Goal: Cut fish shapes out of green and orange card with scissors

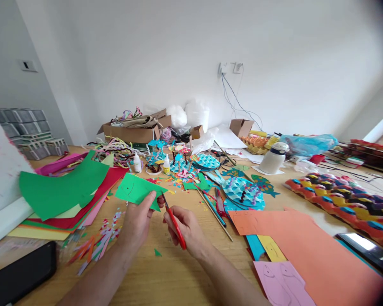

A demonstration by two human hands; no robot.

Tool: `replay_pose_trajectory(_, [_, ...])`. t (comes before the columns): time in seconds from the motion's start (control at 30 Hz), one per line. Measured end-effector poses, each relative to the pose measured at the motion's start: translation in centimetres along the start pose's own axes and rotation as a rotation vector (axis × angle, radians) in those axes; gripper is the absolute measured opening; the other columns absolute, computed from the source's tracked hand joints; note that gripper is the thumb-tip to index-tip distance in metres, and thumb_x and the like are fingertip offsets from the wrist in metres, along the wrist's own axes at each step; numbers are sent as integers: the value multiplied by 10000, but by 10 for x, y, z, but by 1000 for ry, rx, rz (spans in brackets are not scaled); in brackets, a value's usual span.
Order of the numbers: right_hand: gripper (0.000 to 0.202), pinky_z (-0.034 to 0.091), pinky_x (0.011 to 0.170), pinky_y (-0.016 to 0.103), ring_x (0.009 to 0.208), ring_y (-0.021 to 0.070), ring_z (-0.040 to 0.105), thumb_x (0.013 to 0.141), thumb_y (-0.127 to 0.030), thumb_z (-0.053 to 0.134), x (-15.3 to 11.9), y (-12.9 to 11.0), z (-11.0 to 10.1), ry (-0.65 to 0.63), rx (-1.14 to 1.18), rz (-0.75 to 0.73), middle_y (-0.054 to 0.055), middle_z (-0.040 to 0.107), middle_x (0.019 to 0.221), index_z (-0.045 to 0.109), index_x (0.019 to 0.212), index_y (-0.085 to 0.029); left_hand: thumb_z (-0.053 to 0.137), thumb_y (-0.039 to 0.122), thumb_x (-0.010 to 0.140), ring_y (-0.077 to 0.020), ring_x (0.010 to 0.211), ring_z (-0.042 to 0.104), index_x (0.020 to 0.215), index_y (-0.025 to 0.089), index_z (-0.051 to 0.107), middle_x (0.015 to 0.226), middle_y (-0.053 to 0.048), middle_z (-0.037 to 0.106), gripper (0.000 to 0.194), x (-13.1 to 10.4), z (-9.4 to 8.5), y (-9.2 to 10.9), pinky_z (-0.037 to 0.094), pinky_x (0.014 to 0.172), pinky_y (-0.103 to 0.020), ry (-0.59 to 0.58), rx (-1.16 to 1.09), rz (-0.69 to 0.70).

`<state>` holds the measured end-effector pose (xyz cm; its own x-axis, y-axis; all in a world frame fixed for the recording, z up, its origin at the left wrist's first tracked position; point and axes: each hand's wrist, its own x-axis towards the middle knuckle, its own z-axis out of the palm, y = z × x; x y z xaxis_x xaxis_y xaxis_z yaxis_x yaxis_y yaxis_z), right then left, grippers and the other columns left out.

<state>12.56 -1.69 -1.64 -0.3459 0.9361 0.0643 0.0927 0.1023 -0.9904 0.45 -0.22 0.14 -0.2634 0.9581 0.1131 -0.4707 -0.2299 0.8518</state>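
Left hand: fingers partly hidden behind the green paper, left of centre
Forearms: cut off by the bottom edge
Black phone: cut off at lower left
Pink paper: cropped along the bottom, lower right
Egg tray: runs past the right edge
Yellow-labelled bottle: print too small, mid-frame

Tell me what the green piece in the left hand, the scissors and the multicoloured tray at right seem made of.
Green piece: matte paper or thin card, judging by its flat sheet and crisp edges.
Scissors: probably plastic handles, smooth and bright red; slim, dark blades, likely metal.
Multicoloured tray: perhaps moulded pulp, apparently painted; its rows of bumps carry patches of colour.
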Motion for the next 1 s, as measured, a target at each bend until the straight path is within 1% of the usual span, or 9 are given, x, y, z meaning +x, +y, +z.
replay_pose_trajectory(0.17, [414, 207, 399, 200, 392, 60, 294, 797, -552, 475, 0, 1, -1, 15, -47, -7, -84, 317, 427, 463, 633, -172, 694, 212, 602, -131, 564, 601, 689, 182, 636, 651, 30, 677, 109, 2, -1, 1, 478, 551, -248, -29, -2, 8])
replay_pose_trajectory(0.37, [409, 217, 392, 199, 374, 59, 304, 791, -551, 490, 1, 1, -3, 3, -44, 20, -85, 331, 416, 461, 634, -175, 710, 234, 592, -132, 528, 596, 679, 160, 644, 590, 18, 673, 132, 4, -3, 5, 466, 525, -243, -74, 14, -53])
replay_pose_trajectory(0.47, [406, 232, 383, 193, 358, 56, 318, 782, -553, 505, 1, 2, -3, -10, -18, 44, -86, 346, 411, 461, 634, -178, 711, 234, 594, -129, 518, 593, 687, 172, 639, 580, 31, 667, 133, 5, -3, 6, 448, 506, -233, -64, 8, -53])
replay_pose_trajectory(0.6, [420, 254, 354, 184, 325, 57, 350, 767, -577, 509, 1, -1, -4, -73, 51, 83, -86, 391, 398, 464, 643, -178, 716, 240, 580, -144, 514, 600, 692, 188, 634, 584, 32, 667, 149, 7, -4, 8, 438, 492, -240, -55, 33, -55])
replay_pose_trajectory(0.73, [437, 247, 349, 173, 318, 55, 366, 778, -585, 492, 0, -5, -8, -144, 72, 82, -77, 431, 387, 499, 674, -161, 714, 235, 590, -145, 521, 607, 678, 183, 649, 606, 10, 681, 121, 8, -7, 9, 454, 502, -243, -100, 53, -73])
replay_pose_trajectory(0.87, [429, 240, 354, 169, 315, 52, 365, 794, -567, 484, -1, -7, -11, -180, 62, 97, -78, 424, 373, 505, 672, -156, 722, 213, 586, -140, 500, 602, 666, 159, 648, 589, -2, 681, 121, 11, -11, 13, 456, 488, -240, -140, 60, -107])
replay_pose_trajectory(1.0, [408, 234, 343, 173, 308, 53, 367, 803, -546, 484, -1, -6, -13, -200, 54, 115, -82, 416, 379, 503, 674, -159, 724, 209, 602, -140, 505, 609, 706, 151, 642, 612, -6, 691, 145, 13, -14, 15, 473, 506, -250, -172, 58, -136])
